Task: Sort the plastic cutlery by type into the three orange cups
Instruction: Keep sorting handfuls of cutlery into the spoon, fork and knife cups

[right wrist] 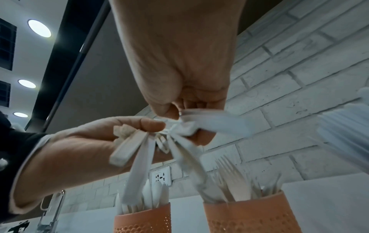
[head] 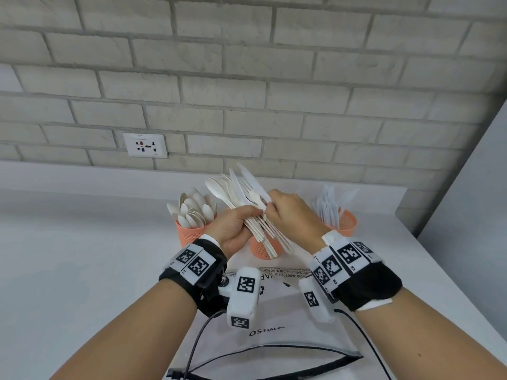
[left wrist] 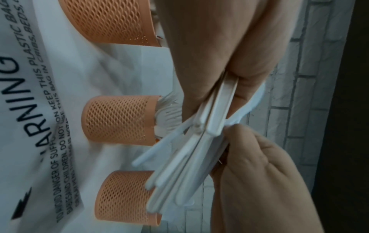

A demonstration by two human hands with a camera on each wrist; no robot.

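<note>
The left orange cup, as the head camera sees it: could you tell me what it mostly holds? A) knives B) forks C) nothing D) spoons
D: rounded white spoon bowls stand up out of the left orange cup, while the left hand holds a mixed bundle of cutlery above the middle cup.

A mixed bunch of white cutlery [head: 248, 212] fans out at frame centre, heads tilted up and away, handles angled down toward the lower right, over the middle cup. Three orange mesh cups stand upright in a row behind it. The left cup [head: 192, 233] is packed with spoons, bowls up. The middle cup [head: 260, 249], mostly hidden by the bunch, holds forks, tines up in the right wrist view. The right cup [head: 347, 222] holds knives, blades up.
</note>
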